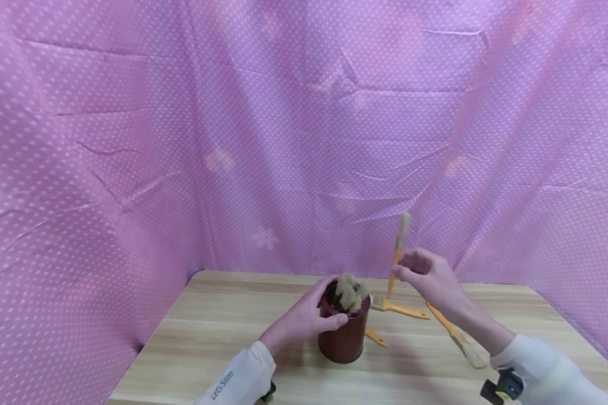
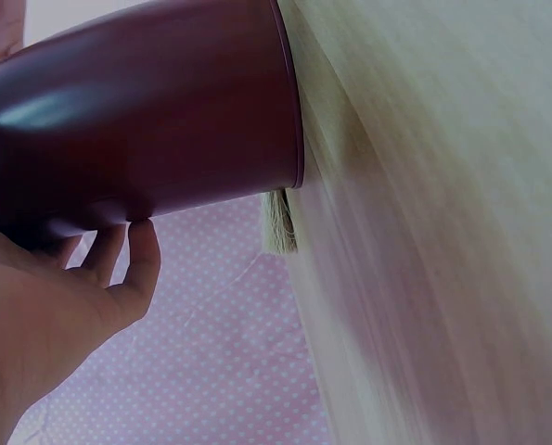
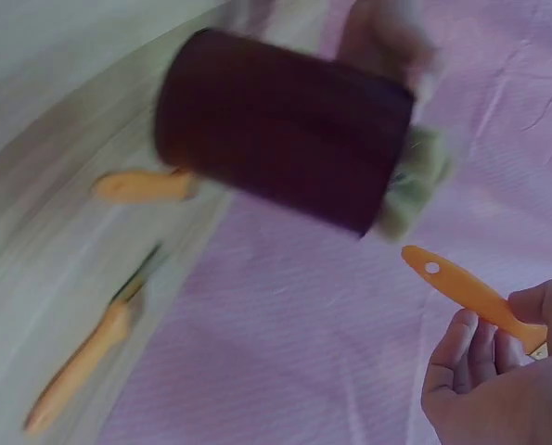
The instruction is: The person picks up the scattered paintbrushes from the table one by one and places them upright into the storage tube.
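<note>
A dark reddish-brown cylindrical pot (image 1: 342,340) stands upright on the table, with several pale brush heads (image 1: 351,293) sticking out of its top. My left hand (image 1: 306,312) holds the pot around its rim, thumb on the near side; in the left wrist view its fingertips (image 2: 142,243) touch the pot's side. To the right, my right hand (image 1: 436,281) pinches a paintbrush (image 1: 396,257) by its orange handle, bristles up and handle end down. In the right wrist view, the handle tip of this paintbrush (image 3: 461,286) points toward the pot's mouth, apart from it.
Right of the pot lies an orange-handled paintbrush (image 1: 407,310). Another paintbrush (image 1: 443,320) lies below my right forearm, its bristles toward the near side. An orange handle (image 1: 376,337) shows from behind the pot. Pink dotted cloth (image 1: 304,197) hangs around the wooden table (image 1: 223,337).
</note>
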`<state>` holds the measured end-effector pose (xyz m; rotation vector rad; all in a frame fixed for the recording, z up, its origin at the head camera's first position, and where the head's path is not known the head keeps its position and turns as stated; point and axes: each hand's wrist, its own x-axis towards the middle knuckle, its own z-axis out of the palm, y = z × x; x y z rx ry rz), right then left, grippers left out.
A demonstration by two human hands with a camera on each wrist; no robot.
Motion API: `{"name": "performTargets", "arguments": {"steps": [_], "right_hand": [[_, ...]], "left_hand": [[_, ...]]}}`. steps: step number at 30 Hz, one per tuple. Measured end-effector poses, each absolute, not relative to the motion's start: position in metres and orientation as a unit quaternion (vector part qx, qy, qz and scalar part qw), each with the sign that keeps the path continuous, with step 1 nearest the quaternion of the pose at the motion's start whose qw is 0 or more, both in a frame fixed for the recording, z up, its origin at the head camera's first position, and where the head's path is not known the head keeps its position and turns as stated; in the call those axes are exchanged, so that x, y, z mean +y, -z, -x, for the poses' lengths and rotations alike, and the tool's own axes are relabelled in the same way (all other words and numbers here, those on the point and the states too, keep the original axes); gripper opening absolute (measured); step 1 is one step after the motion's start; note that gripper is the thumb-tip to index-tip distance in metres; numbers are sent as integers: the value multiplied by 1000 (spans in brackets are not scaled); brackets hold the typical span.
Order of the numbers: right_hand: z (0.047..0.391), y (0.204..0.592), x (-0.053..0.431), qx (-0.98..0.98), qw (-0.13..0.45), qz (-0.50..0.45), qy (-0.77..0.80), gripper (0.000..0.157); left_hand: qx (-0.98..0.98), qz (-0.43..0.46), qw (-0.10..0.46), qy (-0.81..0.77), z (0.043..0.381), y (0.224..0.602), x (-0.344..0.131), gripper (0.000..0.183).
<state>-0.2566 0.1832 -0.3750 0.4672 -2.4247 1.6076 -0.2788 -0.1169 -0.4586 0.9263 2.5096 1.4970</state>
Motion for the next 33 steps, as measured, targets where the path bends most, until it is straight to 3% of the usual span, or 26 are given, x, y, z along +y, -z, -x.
{"name": "performTargets", "arguments": {"steps": [16, 25, 33], "right_hand": [[283, 358, 110, -773, 82, -206, -594, 36], [291, 374, 103, -789, 65, -210, -574, 30], [290, 380, 104, -810, 92, -248, -523, 35]], "left_hand": [[798, -310, 52, -514, 281, 458, -119, 83], [789, -292, 74, -535, 280, 459, -115, 88], [795, -286, 72, -530, 280, 458, -118, 90]]}}
